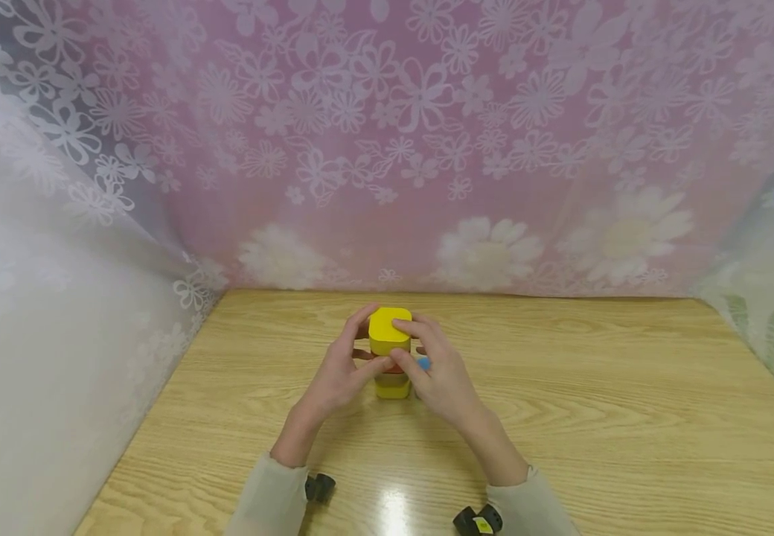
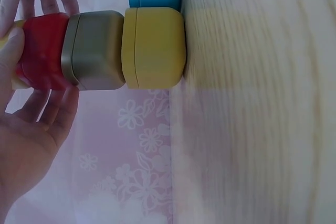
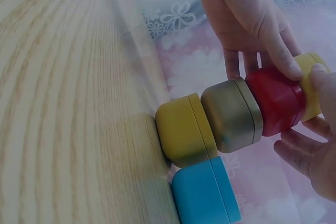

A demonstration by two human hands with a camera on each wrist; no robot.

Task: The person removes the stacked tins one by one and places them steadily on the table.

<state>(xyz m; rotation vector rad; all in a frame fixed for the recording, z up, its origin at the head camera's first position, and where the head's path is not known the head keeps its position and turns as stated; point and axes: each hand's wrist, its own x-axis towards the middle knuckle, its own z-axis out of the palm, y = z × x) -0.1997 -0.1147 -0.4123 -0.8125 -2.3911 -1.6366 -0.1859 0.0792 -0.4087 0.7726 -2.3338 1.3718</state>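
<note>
Four small rounded-square tins stand in one column: a yellow tin (image 3: 184, 129) on the table, a bronze tin (image 3: 227, 115), a red tin (image 3: 270, 98), then another yellow tin (image 1: 390, 326) on top. My left hand (image 1: 335, 378) holds the red tin near its seam with the top one, thumb in front and fingers behind. My right hand (image 1: 449, 378) grips the top yellow tin, its index finger over the lid and thumb at the lower front edge. A blue tin (image 3: 205, 192) stands beside the bottom yellow tin, mostly hidden by my right hand in the head view.
The light wood table (image 1: 595, 394) extends to both sides of the column. A pink flowered cloth (image 1: 387, 149) hangs along the back edge, with a pale cloth (image 1: 45, 357) at the left. Black wrist devices (image 1: 477, 521) sit by both sleeves.
</note>
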